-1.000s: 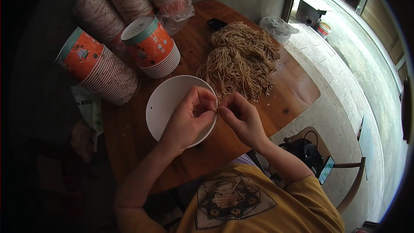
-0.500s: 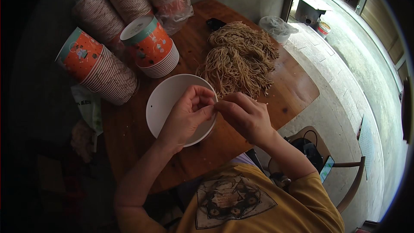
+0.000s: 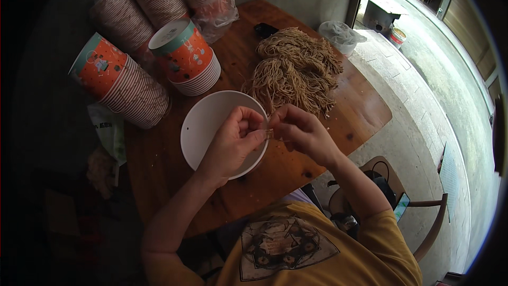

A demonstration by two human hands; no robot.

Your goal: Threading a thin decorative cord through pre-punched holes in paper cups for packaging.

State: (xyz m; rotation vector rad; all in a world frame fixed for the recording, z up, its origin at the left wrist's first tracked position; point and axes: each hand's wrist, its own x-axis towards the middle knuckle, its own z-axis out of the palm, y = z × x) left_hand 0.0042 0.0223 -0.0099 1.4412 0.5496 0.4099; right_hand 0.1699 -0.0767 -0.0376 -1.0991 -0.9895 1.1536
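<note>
A round white paper bucket (image 3: 203, 122), with a small dark hole in its wall, stands on the wooden table in front of me, its mouth facing up. Over its right rim, my left hand (image 3: 233, 143) is closed, thumb and forefinger pinching a short bit of tan cord (image 3: 270, 134). My right hand (image 3: 304, 133) is just beside it, past the rim, fingers bent and closed on the same cord; its fingertips are partly hidden. Behind my hands lies a tangled heap of tan cords (image 3: 296, 69).
Stacked orange and green paper buckets (image 3: 193, 58) stand at the back left, another stack (image 3: 124, 82) leaning beside them. Plastic-wrapped stacks (image 3: 159, 0) rest against the wall. A bag-covered tub (image 3: 341, 37) is beyond the table (image 3: 365, 111). A chair (image 3: 431, 228) with a phone (image 3: 401, 206) stands at right.
My right hand has drawn slightly away from the left and its fingers have turned, showing the bit of cord between them. The bucket has shifted slightly right.
</note>
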